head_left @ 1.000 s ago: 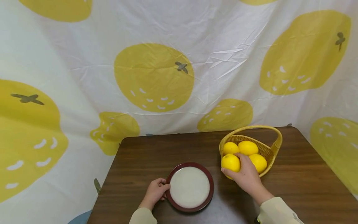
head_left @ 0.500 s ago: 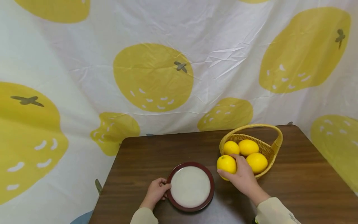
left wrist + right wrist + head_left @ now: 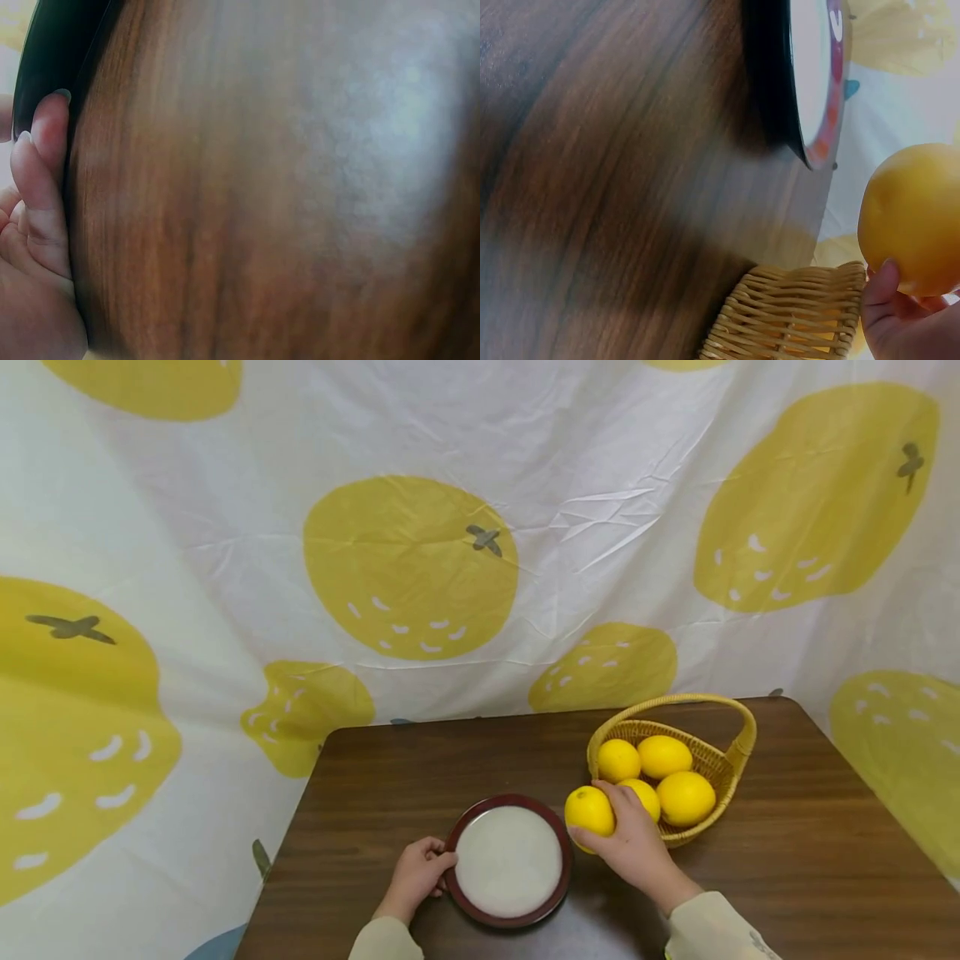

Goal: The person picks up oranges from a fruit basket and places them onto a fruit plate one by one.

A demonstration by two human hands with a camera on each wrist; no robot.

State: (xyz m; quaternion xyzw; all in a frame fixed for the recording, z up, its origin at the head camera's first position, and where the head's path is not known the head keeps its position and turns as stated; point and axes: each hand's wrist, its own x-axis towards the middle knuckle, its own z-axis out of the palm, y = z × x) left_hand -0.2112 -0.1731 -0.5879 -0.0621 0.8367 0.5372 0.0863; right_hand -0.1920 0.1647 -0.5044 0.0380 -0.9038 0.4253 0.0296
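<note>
My right hand [image 3: 633, 839] grips a yellow lemon [image 3: 589, 810] between thumb and fingers, up off the table between basket and plate. In the right wrist view the same lemon [image 3: 915, 217] shows above the basket's rim. Several more lemons [image 3: 686, 798] lie in the wicker basket [image 3: 716, 760], which has a tall arched handle. My left hand [image 3: 415, 872] pinches the left rim of a round plate [image 3: 510, 862], white inside with a dark red rim. In the left wrist view, fingers [image 3: 49, 139] curl under the plate's dark edge [image 3: 56, 52].
A dark brown wooden table [image 3: 360, 785] carries the plate and basket. The basket stands at the back right of the plate. Behind the table hangs a white cloth [image 3: 600, 460] printed with large yellow fruit.
My right hand has lifted the lemon out of the basket and moved it left toward the plate, uncovering another lemon behind it. My left hand stays on the plate's rim.
</note>
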